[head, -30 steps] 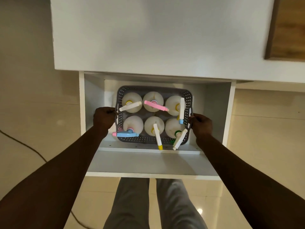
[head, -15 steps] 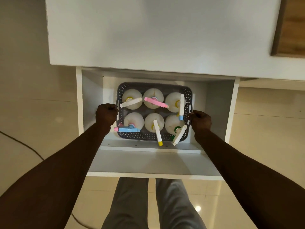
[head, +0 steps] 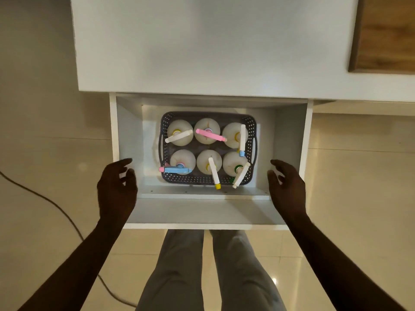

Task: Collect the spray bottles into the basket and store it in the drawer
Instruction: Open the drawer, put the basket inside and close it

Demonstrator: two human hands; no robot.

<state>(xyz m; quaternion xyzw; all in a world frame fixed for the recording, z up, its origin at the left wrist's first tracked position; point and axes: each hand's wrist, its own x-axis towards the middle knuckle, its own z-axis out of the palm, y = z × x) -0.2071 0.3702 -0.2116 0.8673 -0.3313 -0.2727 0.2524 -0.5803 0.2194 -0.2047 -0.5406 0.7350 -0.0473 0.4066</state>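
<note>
A dark grey perforated basket point(head: 251, 126) rests on the floor of the pulled-out white drawer point(head: 202, 212). It holds several white spray bottles point(head: 207, 131) standing upright in two rows, with white, pink and blue trigger heads. My left hand point(head: 116, 187) hovers at the drawer's left side wall, fingers spread, holding nothing. My right hand point(head: 286, 187) hovers at the drawer's right side, fingers apart and empty. Both hands are clear of the basket handles.
A white countertop point(head: 202, 46) overhangs the drawer's back. A wooden board point(head: 386, 34) lies at the top right. A dark cable point(head: 56, 205) runs across the tiled floor on the left. My grey-trousered legs point(head: 208, 270) stand below the drawer front.
Both hands have let go of the basket handles and drawn back toward me and outward. The basket now sits still in the drawer.
</note>
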